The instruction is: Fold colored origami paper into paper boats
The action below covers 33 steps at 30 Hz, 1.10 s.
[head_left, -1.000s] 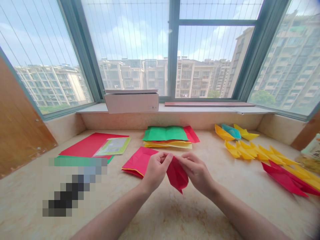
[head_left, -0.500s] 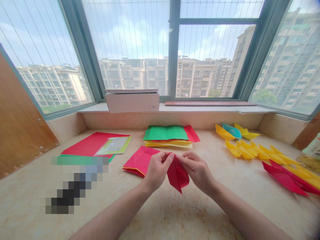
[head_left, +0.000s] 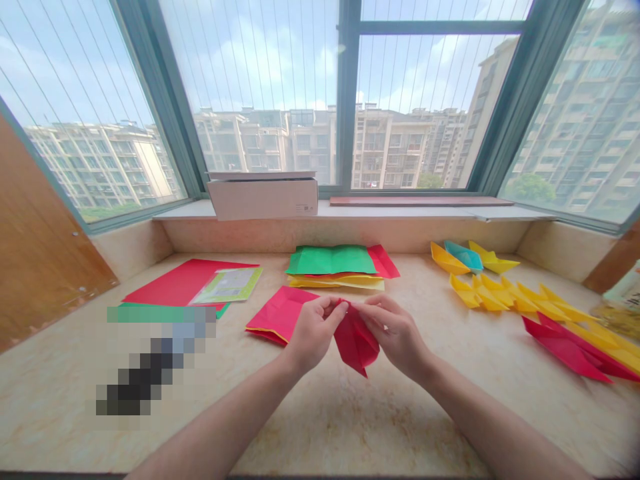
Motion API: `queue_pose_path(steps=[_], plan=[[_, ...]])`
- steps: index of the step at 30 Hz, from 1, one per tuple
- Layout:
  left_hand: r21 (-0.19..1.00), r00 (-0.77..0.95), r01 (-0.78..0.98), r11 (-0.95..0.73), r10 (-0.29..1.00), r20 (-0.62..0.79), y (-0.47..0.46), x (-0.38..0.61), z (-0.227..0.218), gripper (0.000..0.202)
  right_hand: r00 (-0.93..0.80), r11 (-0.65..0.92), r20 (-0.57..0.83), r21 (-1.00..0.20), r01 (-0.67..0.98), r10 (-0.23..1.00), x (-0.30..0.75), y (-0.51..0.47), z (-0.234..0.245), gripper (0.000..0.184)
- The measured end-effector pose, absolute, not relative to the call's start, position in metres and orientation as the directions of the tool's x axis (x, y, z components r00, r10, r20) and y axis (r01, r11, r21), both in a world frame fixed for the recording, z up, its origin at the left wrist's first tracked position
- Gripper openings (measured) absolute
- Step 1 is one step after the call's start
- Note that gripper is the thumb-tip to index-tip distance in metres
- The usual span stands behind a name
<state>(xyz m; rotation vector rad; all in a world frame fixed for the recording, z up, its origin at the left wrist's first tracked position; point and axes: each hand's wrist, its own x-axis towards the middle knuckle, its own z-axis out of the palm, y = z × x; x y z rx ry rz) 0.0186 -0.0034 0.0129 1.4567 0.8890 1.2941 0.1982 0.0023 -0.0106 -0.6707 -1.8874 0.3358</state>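
My left hand [head_left: 313, 330] and my right hand [head_left: 395, 333] both pinch the top edge of a folded red paper piece [head_left: 354, 341], held just above the marble ledge [head_left: 320, 420]. Its pointed lower tip hangs down between my hands. Behind my left hand lies a folded red sheet [head_left: 277, 315] with a yellow one under it. Further back sits a stack of green, red and yellow sheets [head_left: 335, 263].
Several folded paper boats, yellow, one blue [head_left: 463, 255] and red [head_left: 570, 347], line the right side. Large red and green sheets [head_left: 175, 287] with a leaflet [head_left: 227, 285] lie at left. A white box [head_left: 263, 195] stands on the windowsill. A blurred patch [head_left: 150, 360] covers the near left.
My hands and the red piece have shifted slightly, with the paper's lower tip swinging a little to the right. The view has tilted slightly.
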Motion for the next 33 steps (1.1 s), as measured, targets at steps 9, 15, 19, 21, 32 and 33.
queue_pose_path(steps=[9, 15, 19, 21, 32, 33], plan=[[0.957, 0.150, -0.042, -0.286, 0.946, 0.289, -0.0057, 0.0186, 0.0162, 0.026, -0.281, 0.798, 0.750, -0.527, 0.293, 0.599, 0.1982, 0.0024, -0.0124, 0.032], [0.944, 0.166, 0.025, -0.329, 0.933, 0.321, -0.0048, 0.0164, 0.0129, 0.025, -0.252, 0.711, 0.665, -0.642, 0.286, 0.703, 0.1958, 0.0027, -0.0139, 0.027], [0.934, 0.182, 0.075, -0.349, 0.926, 0.331, -0.0062, 0.0171, 0.0119, 0.025, -0.207, 0.461, 0.424, -0.868, 0.185, 0.882, 0.1918, 0.0013, -0.0096, 0.030], [0.926, 0.167, 0.123, -0.358, 0.927, 0.336, -0.0067, 0.0179, 0.0114, 0.024, -0.223, 0.420, 0.386, -0.897, 0.135, 0.895, 0.1911, 0.0010, -0.0065, 0.027], [0.906, 0.183, 0.212, -0.366, 0.926, 0.331, -0.0032, 0.0163, 0.0091, 0.025, -0.201, 0.491, 0.451, -0.830, 0.265, 0.870, 0.1952, 0.0043, -0.0053, 0.022], [0.902, 0.181, 0.220, -0.371, 0.924, 0.336, -0.0029, 0.0162, 0.0087, 0.026, -0.202, 0.494, 0.453, -0.827, 0.269, 0.868, 0.1952, 0.0042, -0.0051, 0.021]])
